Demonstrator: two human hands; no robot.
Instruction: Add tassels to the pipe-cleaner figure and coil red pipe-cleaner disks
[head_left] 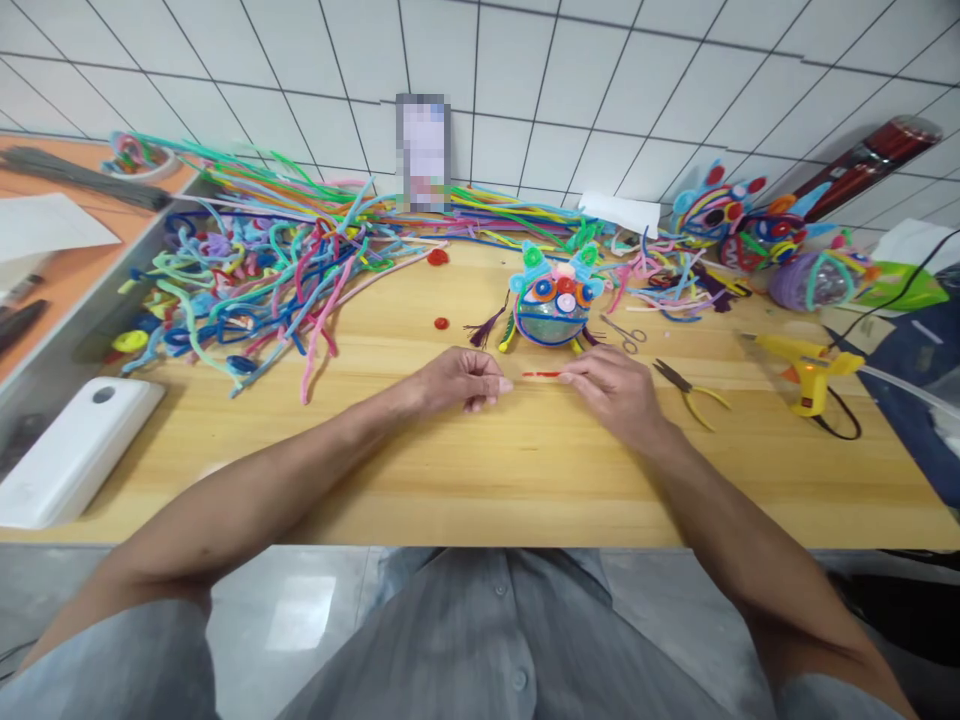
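A short red pipe cleaner piece (pixel 544 374) sticks out leftward from my right hand (pixel 611 388), pinched between thumb and fingers. My left hand (pixel 469 380) is closed just left of its free end; what its fingertips hold, if anything, is too small to tell. Behind both hands stands a colourful animal-head figure (pixel 555 310) with coiled eyes, green ears and dark purple tassels. Two red coils, one larger (pixel 437 257) and one smaller (pixel 441 323), lie on the wooden table (pixel 480 470) left of the figure.
Scissors (pixel 630 335), pliers (pixel 686 388) and a yellow glue gun (pixel 810 375) lie to the right. Tangled pipe cleaners (pixel 262 280) cover the left; a white power bank (pixel 86 450) is at front left. A phone (pixel 424 155) leans on the wall. Finished figures (pixel 765 235) stand back right.
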